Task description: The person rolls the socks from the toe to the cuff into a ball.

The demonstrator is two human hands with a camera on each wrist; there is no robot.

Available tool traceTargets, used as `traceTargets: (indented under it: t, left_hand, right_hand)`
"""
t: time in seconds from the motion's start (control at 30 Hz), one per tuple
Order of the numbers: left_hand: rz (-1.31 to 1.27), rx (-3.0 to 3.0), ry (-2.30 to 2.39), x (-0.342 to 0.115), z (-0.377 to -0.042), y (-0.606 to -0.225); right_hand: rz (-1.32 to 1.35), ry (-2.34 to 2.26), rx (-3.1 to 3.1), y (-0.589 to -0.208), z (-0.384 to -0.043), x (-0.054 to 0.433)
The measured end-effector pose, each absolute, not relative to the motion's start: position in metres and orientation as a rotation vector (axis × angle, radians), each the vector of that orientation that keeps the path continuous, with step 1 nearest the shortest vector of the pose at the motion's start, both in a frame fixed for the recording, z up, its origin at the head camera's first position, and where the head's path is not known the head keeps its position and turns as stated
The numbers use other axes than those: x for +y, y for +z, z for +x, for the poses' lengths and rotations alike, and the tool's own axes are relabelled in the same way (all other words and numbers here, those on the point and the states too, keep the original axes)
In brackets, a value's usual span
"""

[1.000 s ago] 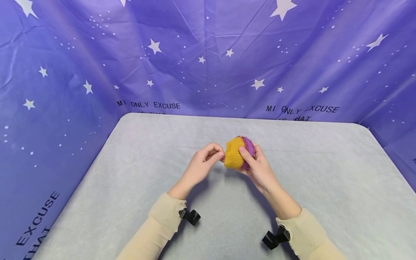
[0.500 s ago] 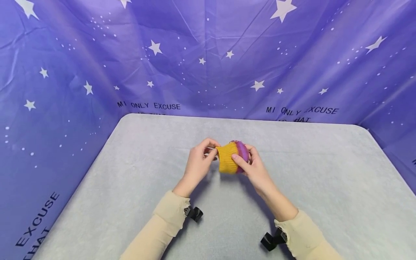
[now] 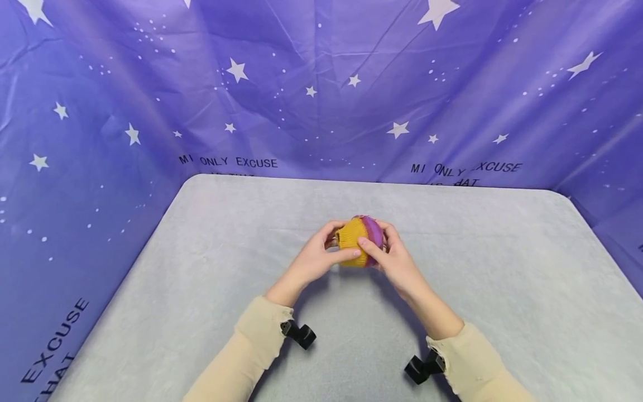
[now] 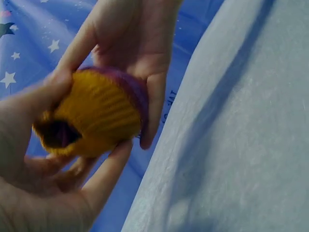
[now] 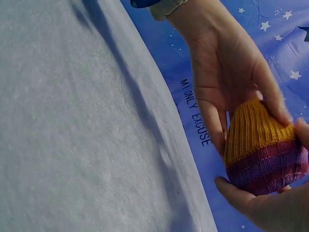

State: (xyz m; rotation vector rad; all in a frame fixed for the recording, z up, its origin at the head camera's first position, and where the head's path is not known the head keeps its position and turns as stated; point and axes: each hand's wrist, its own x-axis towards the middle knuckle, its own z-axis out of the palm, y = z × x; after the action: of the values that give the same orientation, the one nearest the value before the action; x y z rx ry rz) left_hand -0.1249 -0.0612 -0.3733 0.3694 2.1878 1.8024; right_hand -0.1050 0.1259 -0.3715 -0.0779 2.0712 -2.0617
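A balled-up knitted sock (image 3: 353,231), with a yellow ribbed cuff and a purple body, is held above the middle of the table by both hands. My left hand (image 3: 312,258) grips the yellow cuff end, thumb on the near side and fingers round the far side. The purple end is in my right hand (image 3: 401,268), whose thumb lies over the ribbing. In the left wrist view, the sock (image 4: 104,116) shows a dark opening in its cuff with some purple inside. From the right wrist view, the purple part of the sock (image 5: 265,169) has a raised knit pattern.
A pale grey cloth-like surface covers the table (image 3: 502,268). Behind it and along the sides hangs a blue-purple curtain (image 3: 321,117) with white stars and black lettering. A black wrist-worn device (image 3: 301,335) sits at the left sleeve, another device (image 3: 422,369) at the right.
My left hand has gone from pinching at the cuff's end to holding round the cuff, thumb on top. The cuff looks shorter and rounder than half a second ago. The sock has shifted slightly left.
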Motion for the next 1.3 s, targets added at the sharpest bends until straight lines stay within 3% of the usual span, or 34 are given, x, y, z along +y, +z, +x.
traceTargets:
  t: [0.2, 0.67, 0.93, 1.3]
  left_hand:
    - [0.236, 2.179, 1.851, -0.055, -0.131, -0.372]
    - [0.037, 2.1, 1.846, -0.031, -0.182, -0.382]
    - [0.054, 2.375, 1.511, -0.022, -0.188, -0.39]
    - [0.11, 2.546, 1.238, -0.019, -0.186, -0.389]
  right_hand:
    - [-0.177, -1.986, 2.216, -0.371, -0.111, 0.133]
    - [-0.022, -1.381, 2.671, -0.369, -0.158, 0.151]
    - [-0.06, -1.057, 2.732, -0.381, -0.171, 0.161]
    - [-0.045, -1.043, 2.706, -0.388, -0.171, 0.162]
